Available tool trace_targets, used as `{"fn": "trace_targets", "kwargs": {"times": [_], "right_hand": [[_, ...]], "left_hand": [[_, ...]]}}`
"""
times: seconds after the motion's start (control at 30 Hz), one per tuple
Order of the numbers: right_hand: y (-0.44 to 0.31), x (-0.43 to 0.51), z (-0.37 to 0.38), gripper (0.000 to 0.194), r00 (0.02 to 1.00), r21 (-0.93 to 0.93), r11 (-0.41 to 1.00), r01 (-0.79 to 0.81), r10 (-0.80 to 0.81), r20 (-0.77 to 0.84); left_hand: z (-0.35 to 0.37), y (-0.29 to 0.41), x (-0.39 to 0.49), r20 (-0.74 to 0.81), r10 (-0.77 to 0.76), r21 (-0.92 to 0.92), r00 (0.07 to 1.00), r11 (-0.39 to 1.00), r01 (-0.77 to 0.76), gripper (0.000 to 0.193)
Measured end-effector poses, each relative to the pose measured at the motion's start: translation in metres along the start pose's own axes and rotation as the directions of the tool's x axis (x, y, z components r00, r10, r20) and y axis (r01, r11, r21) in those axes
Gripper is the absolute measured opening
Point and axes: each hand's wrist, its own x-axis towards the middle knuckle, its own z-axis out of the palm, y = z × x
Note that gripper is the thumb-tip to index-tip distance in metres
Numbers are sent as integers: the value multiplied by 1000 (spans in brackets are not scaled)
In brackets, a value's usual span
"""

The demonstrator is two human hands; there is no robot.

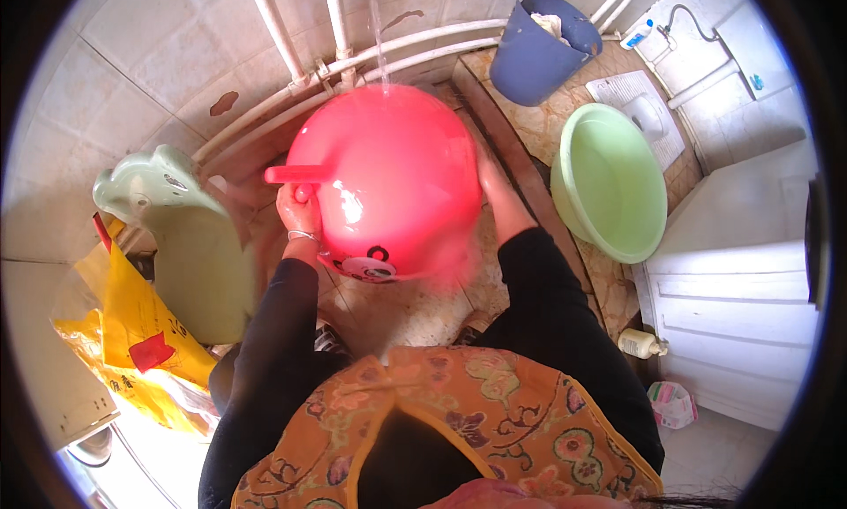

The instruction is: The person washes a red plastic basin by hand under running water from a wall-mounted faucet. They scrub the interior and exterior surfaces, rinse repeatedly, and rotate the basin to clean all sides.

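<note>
A big glossy pink-red inflatable ball (397, 178) with handles and a printed animal face near its lower edge fills the space before me. A thin stream of water (377, 32) falls onto its top. My left hand (299, 208), wearing a pale band at the wrist, grips the ball at its left side, just under the bar-shaped handle. Against the ball's right side lies my right hand (488, 171), its fingers partly hidden behind the curve.
Pipes (423, 44) run along the tiled wall. At the right are a blue bin (539, 59), a light green basin (612, 185), a squat toilet (645, 115) and a pump bottle (640, 343). A green plastic tub (198, 271) and yellow bag (142, 310) stand left.
</note>
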Motion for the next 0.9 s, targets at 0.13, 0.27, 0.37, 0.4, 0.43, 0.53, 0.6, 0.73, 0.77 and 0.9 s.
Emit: {"fn": "trace_targets", "kwargs": {"times": [0.13,0.27,0.37,0.4,0.43,0.53,0.6,0.73,0.77,0.9], "right_hand": [[89,-53,13,54,972,685,703,-192,235,31],[118,-42,7,56,983,796,605,13,137,-120],[70,-37,9,57,984,767,639,57,96,-152],[43,-42,13,57,983,753,655,57,94,-156],[24,-43,14,57,981,741,668,63,93,-167],[13,-9,-1,50,914,221,901,373,-317,-253],[-30,-22,22,47,696,-599,622,504,-703,-144],[-78,-78,111,56,596,-850,-85,521,-676,433],[-67,-85,131,62,554,-792,-60,607,-683,477],[-67,-77,138,74,552,-784,-134,606,-638,536]], "left_hand": [[13,-16,-13,9,-277,-160,961,948,275,10],[25,-6,-19,-49,-204,-133,978,972,196,13],[23,-7,-13,-69,-279,-215,958,942,259,13],[19,-6,-18,-90,-264,-166,960,955,247,13],[17,-8,-21,-104,-247,-116,964,965,234,13],[26,-16,-16,-56,-241,-78,969,969,236,15],[27,9,-20,-67,-233,-96,970,969,226,14],[34,7,-27,-66,-184,-65,981,982,180,11],[37,11,-27,-63,-172,-57,983,984,168,12],[34,28,-22,-13,-173,-47,985,984,172,14]]}}
